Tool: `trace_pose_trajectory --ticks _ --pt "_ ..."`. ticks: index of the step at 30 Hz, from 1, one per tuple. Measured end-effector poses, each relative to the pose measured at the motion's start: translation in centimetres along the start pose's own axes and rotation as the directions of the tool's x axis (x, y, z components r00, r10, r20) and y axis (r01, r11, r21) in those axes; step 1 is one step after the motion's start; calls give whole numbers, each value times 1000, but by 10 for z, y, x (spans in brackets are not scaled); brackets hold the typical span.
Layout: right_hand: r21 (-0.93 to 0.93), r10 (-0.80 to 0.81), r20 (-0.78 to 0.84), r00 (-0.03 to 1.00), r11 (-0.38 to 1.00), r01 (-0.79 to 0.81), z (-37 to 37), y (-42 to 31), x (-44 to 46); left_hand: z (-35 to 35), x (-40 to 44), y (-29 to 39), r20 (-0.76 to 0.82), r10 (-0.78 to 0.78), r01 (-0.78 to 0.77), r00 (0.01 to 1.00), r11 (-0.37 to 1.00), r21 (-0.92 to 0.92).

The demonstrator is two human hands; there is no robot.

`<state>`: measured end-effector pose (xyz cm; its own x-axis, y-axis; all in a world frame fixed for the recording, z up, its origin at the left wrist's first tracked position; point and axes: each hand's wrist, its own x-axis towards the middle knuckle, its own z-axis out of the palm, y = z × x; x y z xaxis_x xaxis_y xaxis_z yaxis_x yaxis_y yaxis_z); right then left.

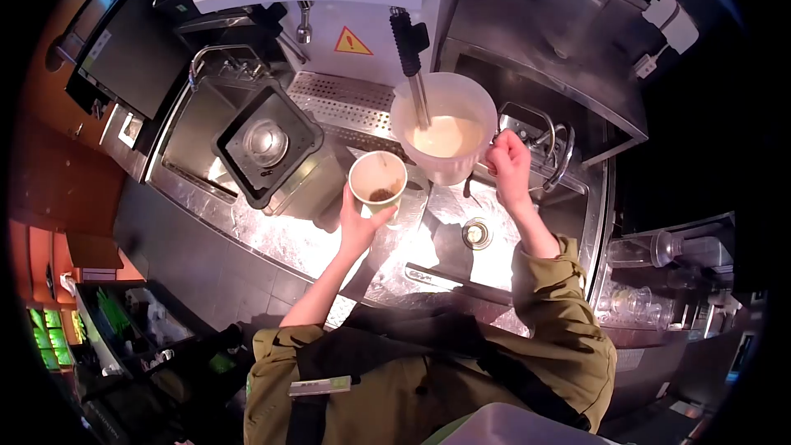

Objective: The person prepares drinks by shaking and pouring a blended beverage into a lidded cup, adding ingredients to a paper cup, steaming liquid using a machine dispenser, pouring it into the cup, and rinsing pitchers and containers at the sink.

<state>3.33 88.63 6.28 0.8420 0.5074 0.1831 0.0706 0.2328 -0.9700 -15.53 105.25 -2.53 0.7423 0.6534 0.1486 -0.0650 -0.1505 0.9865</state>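
In the head view my left hand (pixel 359 222) is wrapped round a paper cup (pixel 362 166), which has a small amount of something dark brown at its bottom. My right hand (pixel 509 165) is closed on the handle of a translucent plastic pitcher (pixel 447 171). A pale, creamy liquid (pixel 447 137) fills the lower part of the pitcher. A metal wand with a black ribbed grip (pixel 407 43) comes down from the white machine and reaches into the pitcher. Cup and pitcher are close together above the steel counter.
The white machine (pixel 329 45) with a screen stands at the back, a perforated drip tray (pixel 338 92) below it. A dark-rimmed container (pixel 239 184) with a clear round piece is left of the cup. Metal taps (pixel 560 156) rise at right; clear jugs (pixel 634 306) stand farther right.
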Motion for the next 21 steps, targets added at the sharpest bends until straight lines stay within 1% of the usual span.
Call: trace_pose_trajectory --ticks 2,3,5,8,9,10,11,12,16,18,21 --pt "-57 30 29 999 998 -28 -14 11 7 5 14 8 1 8 -8 1000 1000 -18" --pt "-47 54 25 998 998 -53 -19 14 9 7 19 10 9 1 -1 1000 999 -39" --pt "-36 105 29 994 994 -104 -29 21 10 9 28 1 -7 -9 9 1000 1000 27" --pt "-48 129 64 990 991 -126 -47 44 3 10 32 -11 -17 -1 3 1000 994 105" --pt "-97 123 116 986 989 -112 -56 52 -1 10 32 -8 -8 12 -11 1000 989 145" --pt "-115 154 115 981 983 -141 -58 52 -3 10 33 -5 5 25 -26 1000 982 185" --pt "-133 184 110 977 977 -169 -60 51 -7 10 32 -3 24 40 -45 999 963 265" --pt "-150 213 102 972 969 -196 -63 50 -9 10 33 -1 44 48 -59 998 957 283" --pt "-280 220 130 967 943 -177 -78 31 -14 18 37 2 129 112 -149 985 933 327" --pt "-325 247 166 955 928 -183 -78 8 -13 26 39 -1 160 141 -188 977 925 329" --pt "-465 265 205 942 874 -145 -75 -19 -10 34 37 -2 220 189 -248 957 926 284"
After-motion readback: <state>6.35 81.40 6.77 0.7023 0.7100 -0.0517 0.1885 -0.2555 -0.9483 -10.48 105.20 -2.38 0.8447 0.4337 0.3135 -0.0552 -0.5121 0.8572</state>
